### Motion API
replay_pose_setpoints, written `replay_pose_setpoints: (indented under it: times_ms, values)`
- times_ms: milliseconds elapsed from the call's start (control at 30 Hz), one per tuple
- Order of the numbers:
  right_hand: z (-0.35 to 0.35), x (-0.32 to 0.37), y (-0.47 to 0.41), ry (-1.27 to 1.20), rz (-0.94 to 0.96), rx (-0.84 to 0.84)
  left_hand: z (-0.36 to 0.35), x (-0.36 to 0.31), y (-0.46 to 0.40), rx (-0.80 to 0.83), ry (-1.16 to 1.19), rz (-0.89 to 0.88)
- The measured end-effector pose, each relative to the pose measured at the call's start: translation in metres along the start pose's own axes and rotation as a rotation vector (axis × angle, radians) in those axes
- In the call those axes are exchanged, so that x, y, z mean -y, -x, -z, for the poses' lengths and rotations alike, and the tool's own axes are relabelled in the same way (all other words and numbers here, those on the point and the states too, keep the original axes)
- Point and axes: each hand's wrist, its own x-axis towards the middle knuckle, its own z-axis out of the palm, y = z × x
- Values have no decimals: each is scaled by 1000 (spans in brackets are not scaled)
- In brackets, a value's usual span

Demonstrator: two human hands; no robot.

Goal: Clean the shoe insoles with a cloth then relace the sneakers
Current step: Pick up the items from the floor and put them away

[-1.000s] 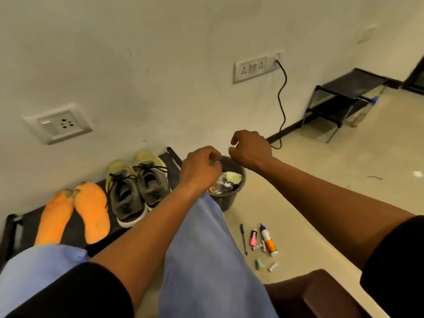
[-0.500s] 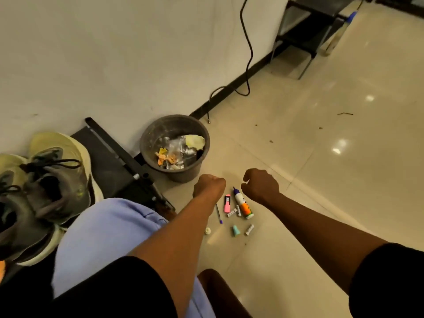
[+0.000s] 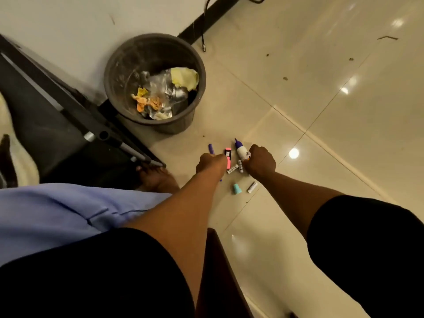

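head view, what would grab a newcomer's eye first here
Probably the two fists, left hand and right hand, low over small items scattered on the floor tiles: a pink highlighter, a glue bottle and a teal cap. Behind them a grey bin of crumpled rubbish stands against the wall.

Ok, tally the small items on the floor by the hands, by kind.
Pink highlighter: 1
Glue bottle: 1
Purple pen: 1
White batteries: 3
Teal cap: 1
Total: 7
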Motion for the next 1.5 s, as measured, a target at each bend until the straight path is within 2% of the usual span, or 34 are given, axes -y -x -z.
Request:
replay_pose_setpoints:
  times_ms: [133,367,500,600,767,867,1000,1133,1200,1300,1500]
  values:
    - [-18,-8,-17,12,-44,32,1,-2,18,21,71,64]
    - [-24,-7,-26,-49,-101,58,1,5,19,-46,127,84]
    - [-18,-5,-27,-254,-103,-71,-1,3,12,-62,156,60]
    - [-6,5,-20,-417,-30,-81,0,-2,9,-95,219,47]
    - [1,30,11,-544,202,22,3,0,2,-105,245,-37]
    - [-3,40,25,-603,288,58,3,4,-2,-205,152,-105]
    - [-8,48,31,-612,361,82,9,7,-9,-327,114,-100]
    - [-2,40,18,-686,379,377,16,5,-12,-451,78,-89]
    - [-7,34,7,-600,305,325,19,6,-15,-495,110,-72]
    - [-25,33,0,-327,181,112,21,8,-16,-520,115,-57]
    - [-62,50,10,169,395,-37,24,12,-16,-520,113,-80]
